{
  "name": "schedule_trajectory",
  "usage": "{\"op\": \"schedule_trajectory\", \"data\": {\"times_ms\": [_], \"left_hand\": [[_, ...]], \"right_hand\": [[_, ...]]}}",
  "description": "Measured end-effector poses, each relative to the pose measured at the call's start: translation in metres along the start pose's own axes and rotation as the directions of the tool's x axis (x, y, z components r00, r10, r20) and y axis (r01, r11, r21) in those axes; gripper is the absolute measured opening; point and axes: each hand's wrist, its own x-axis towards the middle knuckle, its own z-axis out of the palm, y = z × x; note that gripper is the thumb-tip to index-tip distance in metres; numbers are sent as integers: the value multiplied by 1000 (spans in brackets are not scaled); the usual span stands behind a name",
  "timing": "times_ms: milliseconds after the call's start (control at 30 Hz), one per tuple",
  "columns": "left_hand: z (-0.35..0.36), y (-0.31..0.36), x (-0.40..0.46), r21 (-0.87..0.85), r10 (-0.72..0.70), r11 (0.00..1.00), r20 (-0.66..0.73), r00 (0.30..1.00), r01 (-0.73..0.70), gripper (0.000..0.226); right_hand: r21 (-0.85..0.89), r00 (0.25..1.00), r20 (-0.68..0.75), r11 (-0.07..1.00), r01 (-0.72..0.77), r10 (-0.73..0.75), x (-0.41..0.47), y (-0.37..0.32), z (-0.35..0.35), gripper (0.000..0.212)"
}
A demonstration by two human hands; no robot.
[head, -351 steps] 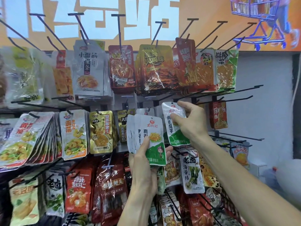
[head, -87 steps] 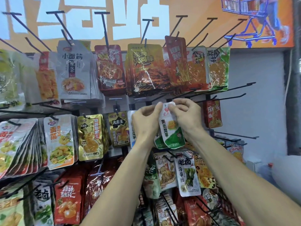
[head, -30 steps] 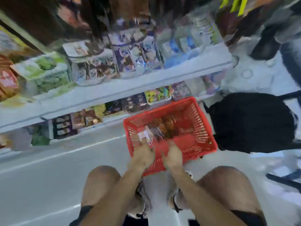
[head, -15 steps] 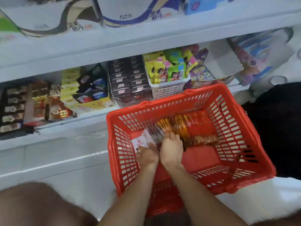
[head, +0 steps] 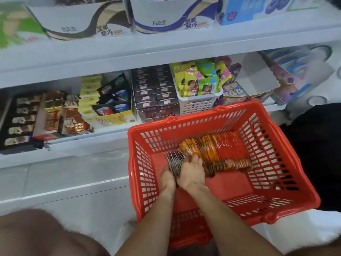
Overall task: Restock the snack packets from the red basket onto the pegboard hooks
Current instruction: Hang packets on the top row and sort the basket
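Both hands are down inside the red slotted plastic basket (head: 276, 163), pressed close together at its left half. The left hand (head: 167, 179) and the right hand (head: 191, 173) clasp between them a blurred bundle of dark, silvery-edged snack packets (head: 175, 161), which stands on edge with the left hand at its left side and the right hand's fingers curled over its right side. The left hand's fingers are mostly hidden behind the bundle, though it plainly bears against it.

Just right of the bundle, touching the right hand's fingertips, a long row of orange and red snack packets (head: 221, 152) lies fanned across the basket floor toward the right wall.

The basket sits on a pale tiled floor (head: 73, 182). Directly behind it runs a white store shelf (head: 110, 56); beyond the basket's far rim stand a block of dark brown cartons (head: 156, 93) and a white slotted bin of bright green and yellow packets (head: 199, 85). A bare knee (head: 42, 235) shows left of the basket, nearer the camera.
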Motion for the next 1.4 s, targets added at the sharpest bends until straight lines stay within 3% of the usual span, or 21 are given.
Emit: {"op": "schedule_trajectory", "data": {"times_ms": [67, 233, 300, 367, 433, 500, 567, 667, 733, 767, 833, 933, 1000, 1100, 1233, 1333, 1400], "left_hand": [[0, -5, 6, -158, -60, 986, 3, 998, 60, 48], [1, 13, -10, -349, -101, 931, 42, 994, 109, 59], [0, 14, -9, -370, -111, 920, 62, 992, 127, 67], [-1, 10, -7, -372, -116, 919, 67, 991, 133, 68], [-1, 6, -2, -364, -115, 922, 73, 991, 134, 62], [-1, 3, 1, -350, -139, 923, 85, 987, 160, 60], [-1, 3, 2, -316, -142, 935, 85, 986, 162, 59], [-1, 4, 1, -229, -98, 969, 3, 995, 96, 44], [-2, 3, 4, -217, -8, 976, -28, 1000, 2, 49], [-2, 5, 5, -191, 41, 981, -20, 999, -44, 60], [-3, 24, -14, -177, 95, 981, 82, 992, -79, 66], [-5, 78, -80, -214, 86, 977, 401, 912, 2, 55], [-5, 117, -137, -223, 32, 969, 542, 840, 108, 50], [-4, 181, -240, -240, -13, 946, 644, 765, 218, 47], [1, 286, -389, -190, 46, 968, 772, 634, 162, 66], [-1, 368, -500, -107, 27, 988, 825, 565, 109, 66], [-2, 421, -570, -39, 12, 999, 832, 554, 36, 69]], "right_hand": [[3, 999, 37, 1000, -14, 14, -2, -1, 4, 69], [120, 992, 84, 988, -99, 90, 6, -9, 15, 80], [67, 990, 11, 988, -140, 139, 12, -15, 22, 70], [42, 979, -87, 983, -181, 184, 17, -23, 31, 46], [32, 983, -77, 986, -165, 167, 22, -27, 37, 34], [-33, 982, -106, 986, -162, 158, 23, -22, 40, 33], [-53, 979, -113, 983, -176, 169, 24, -20, 35, 45], [171, 980, -57, 969, -176, 188, 19, -14, 21, 77], [378, 974, -12, 903, -204, 225, 14, -14, 9, 76], [498, 970, 19, 839, -218, 241, 11, -13, 0, 71], [776, 969, 109, 590, -223, 222, 6, -5, -24, 60], [956, 971, 218, 180, -233, 98, -24, 11, -92, 43], [974, 975, 221, 44, -223, 29, -61, 18, -154, 38], [982, 984, 175, -70, -177, -35, -123, 11, -257, 45], [997, 997, 35, -73, -40, -66, -211, -10, -417, 47], [997, 993, -67, 36, 71, -96, -281, -22, -537, 45], [979, 981, -149, 118, 163, -123, -324, -31, -612, 41]]}}
